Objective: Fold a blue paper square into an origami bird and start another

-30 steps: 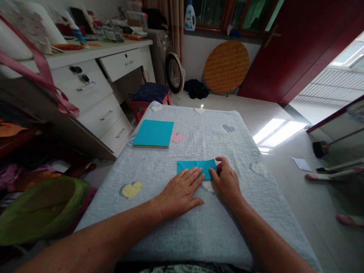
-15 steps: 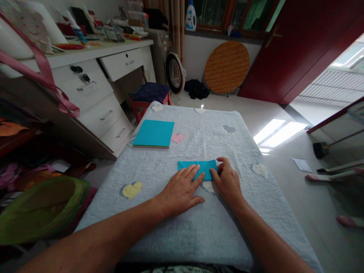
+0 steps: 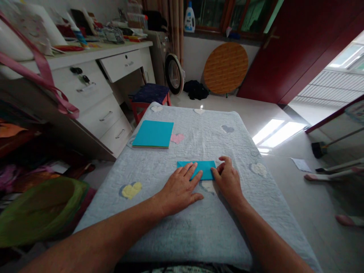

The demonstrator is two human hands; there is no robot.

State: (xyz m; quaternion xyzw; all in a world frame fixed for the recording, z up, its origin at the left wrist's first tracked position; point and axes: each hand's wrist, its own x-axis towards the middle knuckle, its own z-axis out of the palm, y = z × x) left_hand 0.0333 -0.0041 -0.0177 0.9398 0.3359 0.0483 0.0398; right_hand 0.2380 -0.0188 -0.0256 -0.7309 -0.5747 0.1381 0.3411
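A sheet of blue paper, folded into a narrow rectangle, lies on the cloth-covered table in front of me. My left hand rests flat across its left part, fingers stretched out and covering some of its lower edge. At the right end, my right hand has its thumb on the paper's edge, with the other fingers bent close beside it and the index finger raised. Farther back to the left sits a square stack of paper with a blue sheet on top.
A pale blue quilted cloth with heart patches covers the table. Beyond it are a stool, a washing machine with its door open and a round wooden board. White drawers stand left, above a green-lined bin.
My right index finger has lifted slightly away from the paper's right edge. My left hand stays flat on the paper. The whole view has shifted very slightly.
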